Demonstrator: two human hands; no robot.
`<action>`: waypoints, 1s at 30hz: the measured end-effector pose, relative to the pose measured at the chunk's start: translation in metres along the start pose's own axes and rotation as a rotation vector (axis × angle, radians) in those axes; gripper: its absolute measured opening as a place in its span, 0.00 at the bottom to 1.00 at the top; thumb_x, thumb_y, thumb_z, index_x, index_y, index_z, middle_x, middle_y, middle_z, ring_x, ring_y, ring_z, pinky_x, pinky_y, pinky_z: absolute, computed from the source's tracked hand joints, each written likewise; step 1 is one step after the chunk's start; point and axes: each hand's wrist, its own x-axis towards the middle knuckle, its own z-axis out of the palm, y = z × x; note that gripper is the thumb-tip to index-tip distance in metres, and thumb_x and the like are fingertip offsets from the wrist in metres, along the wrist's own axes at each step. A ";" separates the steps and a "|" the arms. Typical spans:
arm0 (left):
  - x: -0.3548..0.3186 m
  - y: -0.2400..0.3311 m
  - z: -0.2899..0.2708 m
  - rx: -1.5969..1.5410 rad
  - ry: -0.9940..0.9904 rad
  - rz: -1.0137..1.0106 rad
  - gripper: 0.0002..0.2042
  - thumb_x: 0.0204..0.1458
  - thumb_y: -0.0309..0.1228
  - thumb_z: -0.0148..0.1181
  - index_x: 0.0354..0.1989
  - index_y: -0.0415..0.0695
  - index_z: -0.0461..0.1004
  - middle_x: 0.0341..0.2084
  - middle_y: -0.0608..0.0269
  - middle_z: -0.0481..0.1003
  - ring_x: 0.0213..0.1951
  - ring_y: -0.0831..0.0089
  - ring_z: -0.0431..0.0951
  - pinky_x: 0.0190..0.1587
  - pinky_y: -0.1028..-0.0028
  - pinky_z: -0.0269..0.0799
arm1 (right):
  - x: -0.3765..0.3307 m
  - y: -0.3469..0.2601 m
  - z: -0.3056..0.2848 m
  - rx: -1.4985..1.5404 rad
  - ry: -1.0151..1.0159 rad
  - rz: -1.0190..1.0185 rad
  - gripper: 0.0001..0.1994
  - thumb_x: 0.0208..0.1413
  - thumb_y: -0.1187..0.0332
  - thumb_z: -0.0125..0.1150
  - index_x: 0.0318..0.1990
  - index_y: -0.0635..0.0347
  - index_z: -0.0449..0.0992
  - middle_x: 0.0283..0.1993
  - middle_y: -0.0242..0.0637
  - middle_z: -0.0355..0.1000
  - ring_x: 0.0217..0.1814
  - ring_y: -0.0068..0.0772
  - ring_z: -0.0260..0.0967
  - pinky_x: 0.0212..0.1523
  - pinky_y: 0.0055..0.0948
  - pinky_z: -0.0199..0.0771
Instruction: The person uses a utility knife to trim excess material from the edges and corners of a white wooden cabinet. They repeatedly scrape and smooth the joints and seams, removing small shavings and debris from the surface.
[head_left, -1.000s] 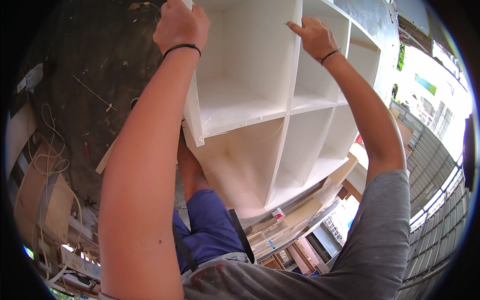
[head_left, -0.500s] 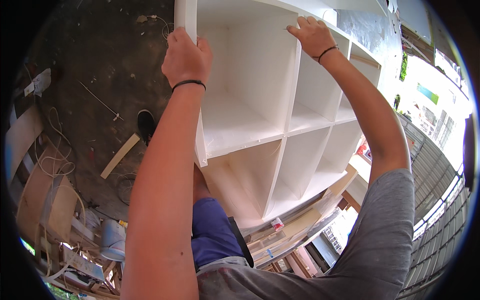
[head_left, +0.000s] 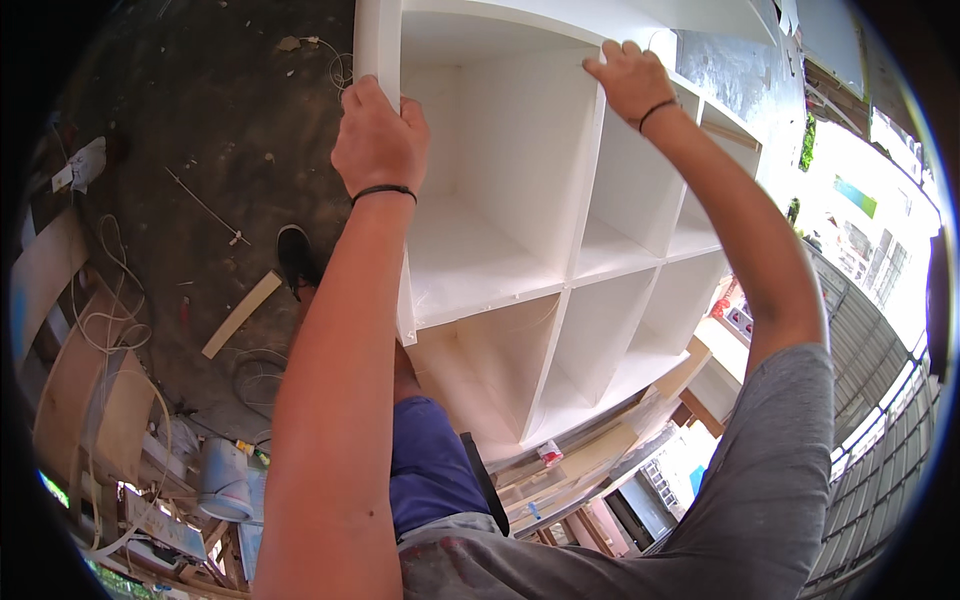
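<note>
A large white shelf unit (head_left: 490,290) with several square compartments stands in front of me. My left hand (head_left: 378,135) is closed around the front edge of its left side panel, the thumb on the inner side. Farther right, my right hand (head_left: 632,80) is raised at the upper end of a divider (head_left: 585,190), its fingers bent and the thumb beside the divider's front edge. What its fingertips pinch, if anything, is too small to make out. Both wrists wear a thin dark band.
On the dark floor to the left lie a wooden strip (head_left: 242,314), a thin stick (head_left: 205,204) and loose cable (head_left: 110,290). A paint-stained bucket (head_left: 226,480) stands among wood scraps at lower left. A small red-and-white packet (head_left: 549,453) lies beyond the unit's lower edge.
Both hands and the shelf unit appear slightly lower in the picture. A thin dark tip that stuck out by my right thumb is no longer visible. My left hand keeps its hold.
</note>
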 end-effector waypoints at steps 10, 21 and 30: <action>-0.002 -0.004 0.003 -0.044 0.011 0.019 0.15 0.56 0.37 0.53 0.49 0.45 0.67 0.45 0.57 0.73 0.40 0.52 0.79 0.41 0.53 0.76 | -0.137 -0.141 0.003 0.278 -0.410 -0.294 0.06 0.54 0.66 0.56 0.33 0.51 0.79 0.39 0.37 0.71 0.46 0.40 0.69 0.36 0.38 0.72; 0.002 -0.005 0.001 -0.034 0.013 0.020 0.15 0.55 0.37 0.54 0.49 0.46 0.67 0.45 0.57 0.73 0.41 0.51 0.79 0.41 0.53 0.75 | -0.106 -0.117 0.020 0.160 -0.248 -0.234 0.04 0.53 0.67 0.56 0.30 0.46 0.78 0.39 0.32 0.70 0.46 0.36 0.68 0.37 0.36 0.70; 0.000 -0.002 0.000 -0.029 0.000 0.000 0.17 0.56 0.37 0.53 0.53 0.46 0.66 0.48 0.58 0.73 0.42 0.52 0.79 0.43 0.54 0.74 | -0.013 0.008 0.009 0.182 0.100 -0.104 0.19 0.53 0.73 0.52 0.51 0.42 0.77 0.41 0.32 0.68 0.43 0.36 0.68 0.36 0.35 0.74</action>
